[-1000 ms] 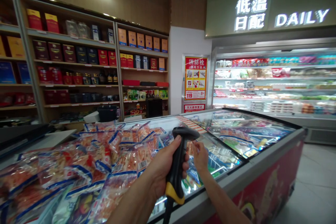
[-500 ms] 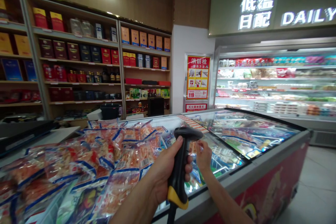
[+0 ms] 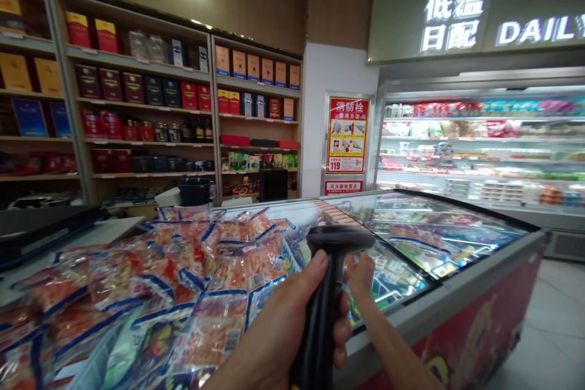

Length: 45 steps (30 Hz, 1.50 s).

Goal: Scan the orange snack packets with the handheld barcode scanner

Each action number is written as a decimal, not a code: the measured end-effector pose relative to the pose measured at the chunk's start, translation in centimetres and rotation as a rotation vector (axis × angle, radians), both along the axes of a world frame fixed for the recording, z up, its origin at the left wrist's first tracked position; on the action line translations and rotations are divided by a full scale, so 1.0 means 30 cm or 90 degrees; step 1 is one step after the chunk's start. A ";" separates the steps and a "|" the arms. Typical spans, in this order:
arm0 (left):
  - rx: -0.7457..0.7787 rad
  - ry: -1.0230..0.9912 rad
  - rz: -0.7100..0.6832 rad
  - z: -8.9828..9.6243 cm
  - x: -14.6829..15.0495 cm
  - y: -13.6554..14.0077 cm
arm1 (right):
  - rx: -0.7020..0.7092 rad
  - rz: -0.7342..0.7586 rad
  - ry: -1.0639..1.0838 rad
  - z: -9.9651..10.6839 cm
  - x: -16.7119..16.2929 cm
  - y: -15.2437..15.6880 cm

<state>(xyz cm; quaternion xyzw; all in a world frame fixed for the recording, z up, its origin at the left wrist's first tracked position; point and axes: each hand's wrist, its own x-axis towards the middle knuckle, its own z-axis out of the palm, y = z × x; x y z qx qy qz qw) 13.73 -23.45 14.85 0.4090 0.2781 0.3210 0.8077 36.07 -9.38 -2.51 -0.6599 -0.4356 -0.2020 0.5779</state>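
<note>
Black plastic in the left hand (image 3: 295, 301): clamps round the handle of a handheld scanner (image 3: 320, 323), thumb along the near left side, fingers curled about the right. Holds it nearly upright, wide head uppermost and overhanging to the right, lower end cut off by the bottom edge of the view.

Extends the right hand (image 3: 361, 274) just beyond the scanner, in line with the glass top of a chest freezer (image 3: 406, 315); cannot tell about touching. Bends the fingers inward there, partly hidden by the scanner head; cannot tell about anything pinched between them.

To the left, beside the left forearm, a heap of clear, blue-edged bags (image 3: 223, 323), orange contents inside, barcodes on several. Across the freezer top, a striped band (image 3: 338, 213); under the glass, more packets.

Behind, wooden shelves (image 3: 155, 65) with rows of boxes and bottles, then a red-and-yellow poster (image 3: 347, 134) near a white wall. At far right, a lit refrigerated cabinet (image 3: 530, 210) of packaged goods, below a green panel (image 3: 397, 18) with glowing white lettering.
</note>
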 end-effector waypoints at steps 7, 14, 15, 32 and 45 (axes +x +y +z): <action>-0.004 0.012 0.017 -0.007 0.002 0.000 | 0.005 -0.003 0.000 0.010 -0.009 -0.007; -0.016 0.006 0.014 -0.014 0.014 0.014 | 0.006 -0.003 0.003 0.012 -0.010 -0.006; -0.019 0.003 0.016 -0.017 0.016 0.017 | 0.006 0.000 0.004 0.012 -0.009 -0.005; 0.056 0.015 0.277 -0.124 -0.169 0.191 | -0.071 0.140 0.110 0.045 -0.172 0.194; 0.048 0.026 0.289 -0.162 -0.076 0.226 | -0.260 0.324 -0.039 0.042 -0.307 0.317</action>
